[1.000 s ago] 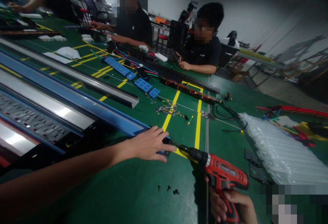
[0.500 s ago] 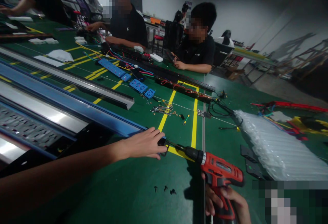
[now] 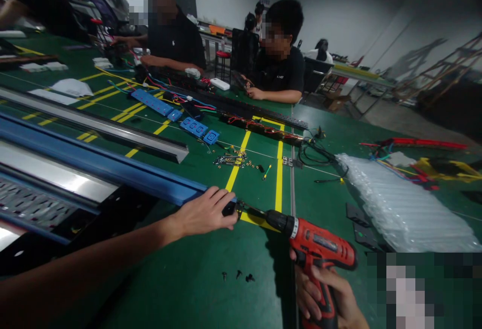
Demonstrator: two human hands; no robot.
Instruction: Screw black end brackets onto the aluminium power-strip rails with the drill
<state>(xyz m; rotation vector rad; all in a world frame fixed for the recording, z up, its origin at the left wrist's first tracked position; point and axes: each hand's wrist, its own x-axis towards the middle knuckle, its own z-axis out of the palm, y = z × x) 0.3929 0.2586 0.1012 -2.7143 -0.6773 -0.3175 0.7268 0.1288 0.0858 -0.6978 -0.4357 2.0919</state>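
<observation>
My right hand [image 3: 311, 294] is wrapped around the handle of a red and black cordless drill [image 3: 324, 243]. Its long bit points left and reaches a black end piece [image 3: 229, 208] at the end of a long blue metal rail [image 3: 150, 176]; whether it sits on a screw is too small to tell. From the left, my left hand [image 3: 207, 212] grips that end piece, fingers closed over the top and partly hiding it. Several black screws [image 3: 239, 275] lie loose on the green table [image 3: 181, 279] in front of me.
Beyond the hands lie a pile of small metal hardware [image 3: 231, 159], blue socket modules [image 3: 194, 127] and wired black strips [image 3: 263, 130]. Bubble-wrapped goods [image 3: 399, 203] and dark plates [image 3: 361, 226] are at right. A silver rail [image 3: 113, 128] lies at left. Co-workers sit across the table.
The whole view has shifted slightly, so most things appear a little further left. My hands keep their holds, and the drill stays lined up with the rail's end.
</observation>
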